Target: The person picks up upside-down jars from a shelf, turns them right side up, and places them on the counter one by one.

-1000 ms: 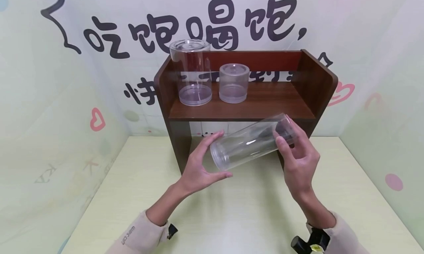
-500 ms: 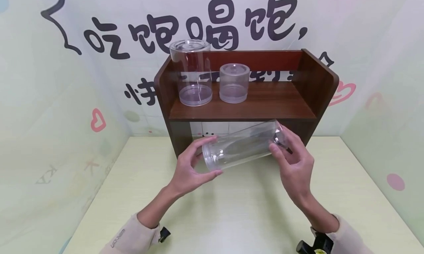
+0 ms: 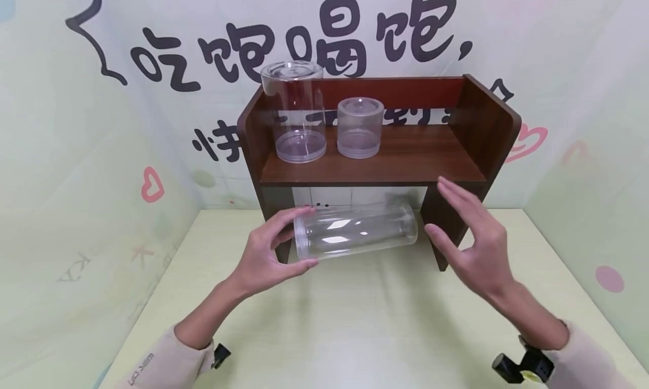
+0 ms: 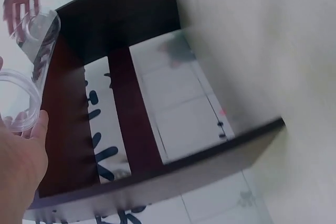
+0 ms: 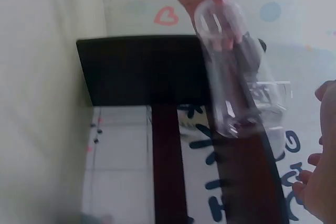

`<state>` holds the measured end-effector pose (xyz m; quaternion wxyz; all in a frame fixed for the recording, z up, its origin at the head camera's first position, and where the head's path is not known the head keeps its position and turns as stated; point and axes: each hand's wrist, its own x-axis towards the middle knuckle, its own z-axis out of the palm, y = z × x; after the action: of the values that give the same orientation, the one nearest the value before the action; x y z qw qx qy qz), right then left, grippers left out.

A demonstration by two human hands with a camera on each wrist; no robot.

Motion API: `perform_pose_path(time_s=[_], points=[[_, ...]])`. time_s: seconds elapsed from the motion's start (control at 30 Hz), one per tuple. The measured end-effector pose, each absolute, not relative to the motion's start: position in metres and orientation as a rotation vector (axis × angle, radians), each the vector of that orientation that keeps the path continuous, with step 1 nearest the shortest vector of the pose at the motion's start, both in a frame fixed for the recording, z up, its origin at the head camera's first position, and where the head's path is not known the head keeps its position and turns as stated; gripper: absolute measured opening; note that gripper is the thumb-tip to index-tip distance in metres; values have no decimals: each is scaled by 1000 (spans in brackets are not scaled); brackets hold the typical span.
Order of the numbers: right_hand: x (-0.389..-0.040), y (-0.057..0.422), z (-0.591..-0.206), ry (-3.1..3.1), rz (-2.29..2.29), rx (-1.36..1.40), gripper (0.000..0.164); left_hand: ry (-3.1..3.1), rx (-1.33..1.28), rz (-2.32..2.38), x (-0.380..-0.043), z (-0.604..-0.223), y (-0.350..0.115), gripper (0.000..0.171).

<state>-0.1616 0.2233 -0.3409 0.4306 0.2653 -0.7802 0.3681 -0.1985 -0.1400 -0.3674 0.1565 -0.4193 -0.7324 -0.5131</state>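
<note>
A tall clear plastic jar (image 3: 357, 231) lies nearly level in the air in front of the shelf, its right end slightly higher. My left hand (image 3: 266, 256) grips its ringed left end between thumb and fingers. To the right of the jar, my right hand (image 3: 474, 242) is apart from it, thumb and fingers spread with nothing between them. In the left wrist view the jar's ringed end (image 4: 21, 100) shows within the left hand (image 4: 21, 166). The right wrist view has the jar (image 5: 236, 77) hanging from the left hand, with the right hand (image 5: 320, 161) at the edge.
A dark brown two-level shelf (image 3: 426, 158) stands at the back of the pale table (image 3: 355, 332). On its upper board are a large clear jar (image 3: 299, 118) at left and a short clear jar (image 3: 360, 129) beside it. Printed curtains surround the table.
My right hand has let go of the jar and moved away to the right. The left hand has carried the jar left and slightly down, bringing it closer to level.
</note>
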Motion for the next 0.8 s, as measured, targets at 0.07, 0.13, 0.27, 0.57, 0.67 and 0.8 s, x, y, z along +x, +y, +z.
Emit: perform_pose_path(time_s=[0.07,0.13,0.27,0.57,0.67,0.8], points=[[-164,230,-332,-1934,822,674,76,-2141,-1202,-1406,-200,-366,-147,87],[-166,236,-320,-1919,750,681,76,-2175,-1201,-1356,-201,-364,-153,87],[-171,246,-297,-1879,645,703,74,-2216,-1207,-1291,-203,-361,-163,87],[-192,268,-256,-1873,431,735,74,-2269,-1230,-1130,-206,-354,-183,96],[-199,280,-249,-1939,350,703,79,-2306,-1242,-1016,-208,-353,-190,99],[-209,294,-244,-2025,285,635,88,-2363,-1239,-876,-210,-351,-198,101]])
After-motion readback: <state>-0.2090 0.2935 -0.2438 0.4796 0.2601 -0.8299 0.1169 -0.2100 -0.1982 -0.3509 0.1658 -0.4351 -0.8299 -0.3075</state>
